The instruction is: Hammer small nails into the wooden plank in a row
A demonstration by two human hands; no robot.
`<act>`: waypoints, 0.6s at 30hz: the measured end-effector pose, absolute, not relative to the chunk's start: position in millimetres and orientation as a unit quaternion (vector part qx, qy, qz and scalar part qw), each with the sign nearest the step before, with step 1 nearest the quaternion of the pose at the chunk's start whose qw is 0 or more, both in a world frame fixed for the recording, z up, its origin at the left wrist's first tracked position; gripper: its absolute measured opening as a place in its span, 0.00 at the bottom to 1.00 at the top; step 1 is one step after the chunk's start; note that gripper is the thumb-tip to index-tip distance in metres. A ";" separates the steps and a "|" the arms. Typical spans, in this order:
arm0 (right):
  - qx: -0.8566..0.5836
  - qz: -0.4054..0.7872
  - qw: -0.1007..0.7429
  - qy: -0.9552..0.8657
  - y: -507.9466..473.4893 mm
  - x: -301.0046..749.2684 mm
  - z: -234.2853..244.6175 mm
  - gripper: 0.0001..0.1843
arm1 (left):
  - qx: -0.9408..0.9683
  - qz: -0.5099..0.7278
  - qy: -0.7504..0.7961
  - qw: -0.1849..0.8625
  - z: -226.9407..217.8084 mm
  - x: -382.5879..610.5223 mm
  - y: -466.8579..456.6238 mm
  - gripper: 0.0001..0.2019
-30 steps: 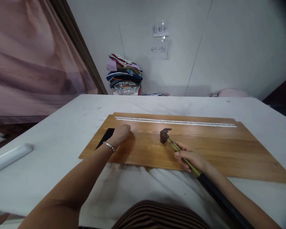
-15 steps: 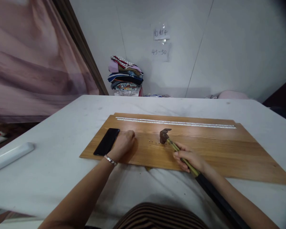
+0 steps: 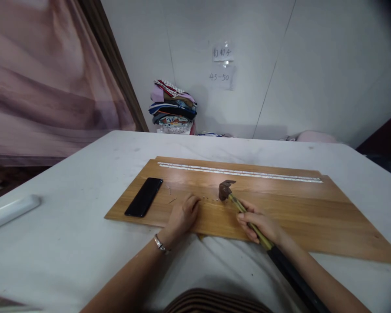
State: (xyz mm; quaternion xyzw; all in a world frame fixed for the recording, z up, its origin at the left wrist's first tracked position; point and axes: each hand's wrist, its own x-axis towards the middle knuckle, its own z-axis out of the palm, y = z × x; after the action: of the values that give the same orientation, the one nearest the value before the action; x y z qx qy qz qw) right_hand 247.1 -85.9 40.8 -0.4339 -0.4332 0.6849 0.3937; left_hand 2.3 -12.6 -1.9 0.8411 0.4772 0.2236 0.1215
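Note:
My right hand [image 3: 259, 221] is wrapped around the handle of a claw hammer [image 3: 226, 190], whose rusty head rests on or just over a brown wooden board [image 3: 296, 217]. Beside the head runs a short row of small nail heads [image 3: 208, 199] in the board. My left hand [image 3: 185, 212] is closed at the left end of that row, fingertips pinched low over the wood. Whatever the fingers hold is hidden. A few loose nails [image 3: 170, 190] lie between this hand and a black phone [image 3: 144, 197] on the board's left part.
Two white measuring strips [image 3: 241, 172] lie along the board's far edge. The board is on a white-covered table [image 3: 68, 182]. A white rolled tube [image 3: 13, 213] lies at the left. Folded clothes [image 3: 173, 106] are stacked behind the table, against the wall.
My left hand has moved right, from beside the phone to the nail row, uncovering the loose nails. The right hand and hammer have stayed nearly still, and the view has tilted slightly.

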 end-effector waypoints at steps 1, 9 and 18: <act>-0.434 0.686 0.391 -0.433 -85.3 246.3 38.3 0.39 | 0.843 0.222 0.476 0.117 -2.3 1.9 -12.9 0.09; -0.438 0.678 0.396 -0.438 -87.3 247.4 34.8 0.38 | 0.837 0.203 0.503 0.072 -12.2 1.0 -11.1 0.10; -0.459 0.671 0.381 -0.441 -88.1 244.0 36.0 0.39 | 0.846 0.251 0.462 0.091 -20.7 -1.8 -12.0 0.12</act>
State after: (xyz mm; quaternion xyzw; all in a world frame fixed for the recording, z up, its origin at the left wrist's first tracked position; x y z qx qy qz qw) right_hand 244.0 -88.1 36.0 -0.4587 -0.4409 0.6707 0.3812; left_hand -1.8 -12.0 -20.7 0.8458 0.4618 0.2510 0.0907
